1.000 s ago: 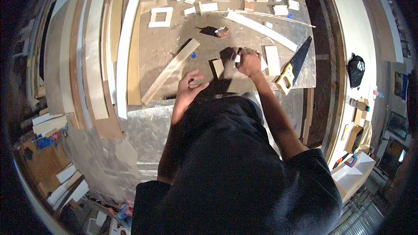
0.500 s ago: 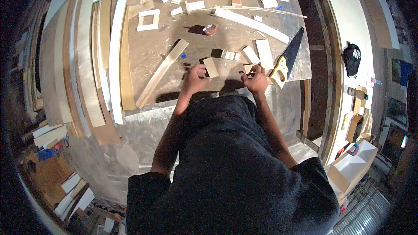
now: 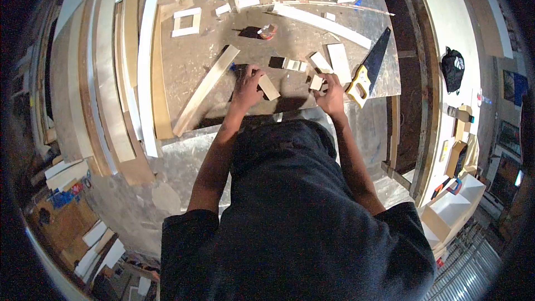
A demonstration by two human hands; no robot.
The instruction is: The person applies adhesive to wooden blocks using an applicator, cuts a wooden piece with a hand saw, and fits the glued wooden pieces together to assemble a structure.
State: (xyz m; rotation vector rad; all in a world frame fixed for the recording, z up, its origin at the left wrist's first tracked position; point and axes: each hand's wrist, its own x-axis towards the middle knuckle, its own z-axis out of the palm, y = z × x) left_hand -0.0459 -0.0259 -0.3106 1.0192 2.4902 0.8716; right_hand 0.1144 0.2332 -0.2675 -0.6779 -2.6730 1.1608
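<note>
My left hand is curled at the left side of a flat rectangular wooden block, its fingertips at the block's upper end. Curved around a smaller wooden block is my right hand, with thumb and fingers on either side. A short row of small wooden pieces lies between and beyond the hands. Two pale wood offcuts, a short one and a longer one, lie just past my right hand. To its right rests a handsaw with a yellow handle.
A long wooden strip lies left of my hands. Farther back are a red-and-dark object, a long white board, a square wooden frame and several small wooden assemblies. Long boards line the table's left side.
The view has shifted slightly. My left hand has moved forward, its fingers now at the upper end of the block. More of the small block at my right hand shows.
</note>
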